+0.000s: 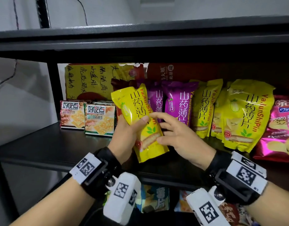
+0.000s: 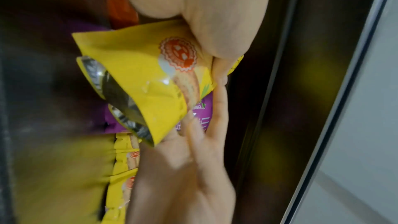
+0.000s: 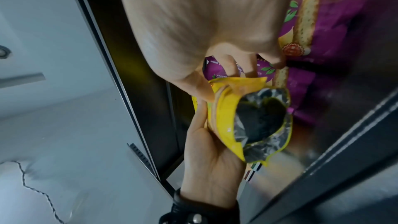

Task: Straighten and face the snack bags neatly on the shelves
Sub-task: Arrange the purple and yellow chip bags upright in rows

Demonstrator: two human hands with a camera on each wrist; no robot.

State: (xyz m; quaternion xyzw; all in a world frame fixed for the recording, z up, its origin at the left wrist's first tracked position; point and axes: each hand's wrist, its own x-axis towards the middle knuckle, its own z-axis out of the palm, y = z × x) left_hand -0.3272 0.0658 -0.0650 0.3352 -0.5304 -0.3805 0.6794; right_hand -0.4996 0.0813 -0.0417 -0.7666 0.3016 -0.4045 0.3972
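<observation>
Nearest the camera sit our two wrist-mounted camera units, one on each forearm. Beyond them, our left hand grips a yellow snack bag, thumb across its printed front and fingers curled behind it. We hold the bag clear of the black shelf, tilted with its top leaning left, in front of the purple bags. Our right hand lies against the bag's right edge with fingers spread and relaxed; the wrist views show them past the bag, toward the purple bags, and clamping nothing. The wrist views also show the bag's near end gaping, with silver lining visible.

Further right, a row of matching yellow bags stands facing out, with a pink chip bag at the far right. At the left stand two biscuit packs.

We judge the step in hand to be regrouping this stray yellow bag. The next move calls for turning it upright, label forward, and seating it on the shelf, most likely beside the yellow row, without toppling the neighbouring purple bags.
</observation>
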